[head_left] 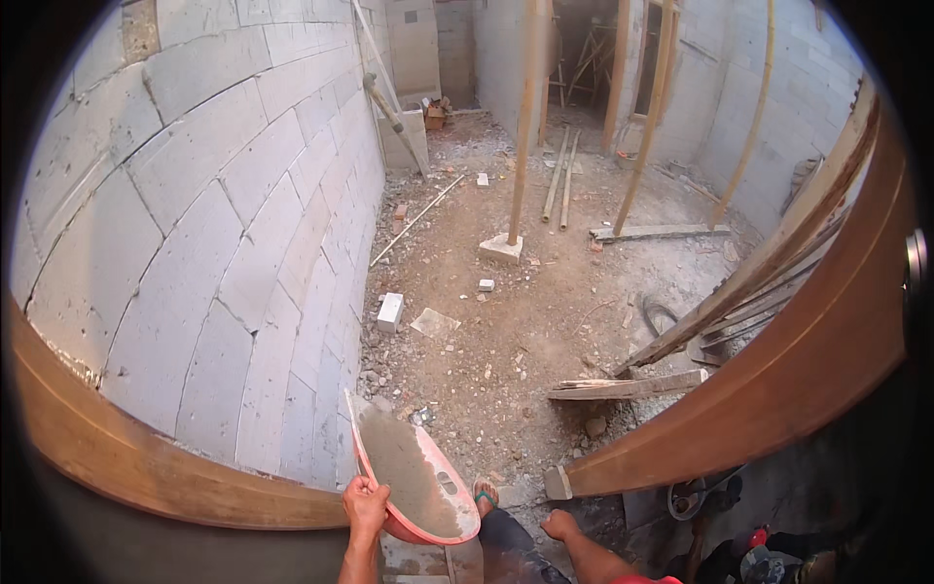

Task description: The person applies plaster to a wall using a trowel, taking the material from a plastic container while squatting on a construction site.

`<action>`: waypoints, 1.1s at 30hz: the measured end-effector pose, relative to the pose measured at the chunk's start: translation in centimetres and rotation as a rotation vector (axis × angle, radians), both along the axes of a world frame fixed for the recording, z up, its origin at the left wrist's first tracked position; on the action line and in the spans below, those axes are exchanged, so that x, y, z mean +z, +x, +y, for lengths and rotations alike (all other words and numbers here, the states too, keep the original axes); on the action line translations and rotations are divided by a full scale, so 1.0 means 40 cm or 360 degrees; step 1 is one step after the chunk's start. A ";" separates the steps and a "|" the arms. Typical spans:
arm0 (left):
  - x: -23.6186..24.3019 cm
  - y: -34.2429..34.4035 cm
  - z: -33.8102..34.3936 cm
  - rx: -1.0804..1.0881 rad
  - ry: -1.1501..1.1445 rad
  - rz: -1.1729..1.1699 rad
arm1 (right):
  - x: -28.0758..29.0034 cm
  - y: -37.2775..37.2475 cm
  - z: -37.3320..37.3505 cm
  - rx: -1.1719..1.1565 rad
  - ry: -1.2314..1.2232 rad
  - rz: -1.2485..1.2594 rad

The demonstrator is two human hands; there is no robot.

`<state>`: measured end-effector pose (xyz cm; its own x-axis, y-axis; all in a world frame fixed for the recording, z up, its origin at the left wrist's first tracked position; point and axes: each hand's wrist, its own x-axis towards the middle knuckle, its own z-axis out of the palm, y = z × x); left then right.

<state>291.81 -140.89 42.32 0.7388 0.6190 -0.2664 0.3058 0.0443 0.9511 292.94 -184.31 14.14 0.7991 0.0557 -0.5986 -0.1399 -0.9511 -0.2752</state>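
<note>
Head view records a red plastic oval tub (463, 504), loaded with wet grey mortar (397, 465), at the near edge of the rubble-strewn dirt floor (506, 341), close to its left corner. The left hand (366, 503) is closed over the tub's left rim, fingers wrapped around the lip. The right hand (559, 526) is curled into a loose fist, apart from the tub, near the foot of the curved-looking brown wooden right-hand frame (739, 389); nothing is visible in it.

Principal hazard, in this inspector's judgement: spillage. The mortar sits toward the far-left end, leaving the near-right wall bare, so a twist of the single grip could send the load over the lip. A smooth, wet rim would make slipping likelier. What bears the underside is hidden; the body may be taking part of the weight.

Secondary hazard: footing. A foot in a green-strapped sandal (485, 494) stands beside the tub; loose stones, or the white rectangular block (390, 312) along the floor's left edge, could cause a stumble.
</note>
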 end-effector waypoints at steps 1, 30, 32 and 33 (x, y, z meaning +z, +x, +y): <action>0.018 0.068 0.023 -0.0009 -0.0016 0.0052 | -0.004 0.077 0.036 0.0001 -0.0005 -0.0028; 0.324 1.823 0.017 -0.0660 -0.0365 -0.0044 | 0.385 1.226 -0.039 -0.0833 -0.0052 -0.0005; 0.315 1.959 -0.057 -0.0755 -0.0357 -0.0055 | 0.341 1.281 -0.031 -0.0987 0.0015 -0.0009; 0.310 2.021 -0.090 -0.0790 -0.0345 -0.0051 | 0.312 1.300 -0.013 -0.1053 0.0056 0.0002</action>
